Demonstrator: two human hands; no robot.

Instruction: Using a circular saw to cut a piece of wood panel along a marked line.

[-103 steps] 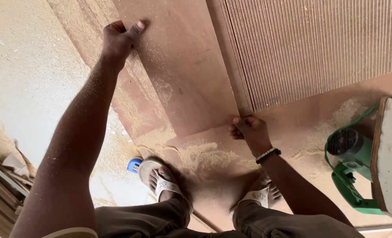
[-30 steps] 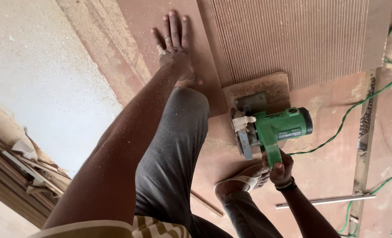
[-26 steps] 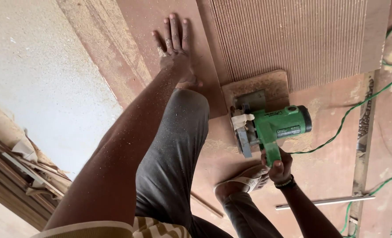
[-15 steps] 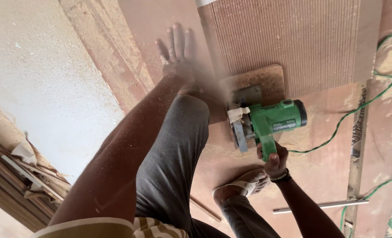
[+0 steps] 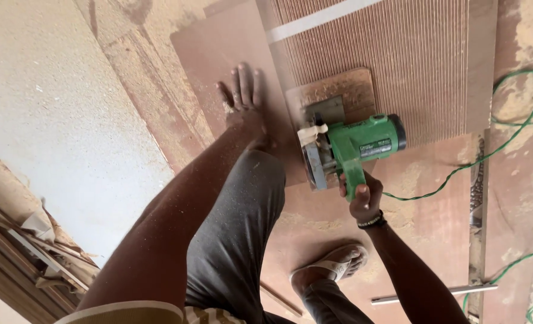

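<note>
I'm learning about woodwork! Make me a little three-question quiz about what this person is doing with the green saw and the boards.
1. True or false: the left hand lies flat on the smooth brown board.
2. Which hand grips the handle of the green circular saw?
A. left hand
B. right hand
C. both hands
3. Fill in: the saw's green ____ trails off across the boards to the right.

Key
1. True: the fingers are spread and pressed down on it, beside the ribbed panel.
2. B: only the right hand holds the handle.
3. Cord.
</note>
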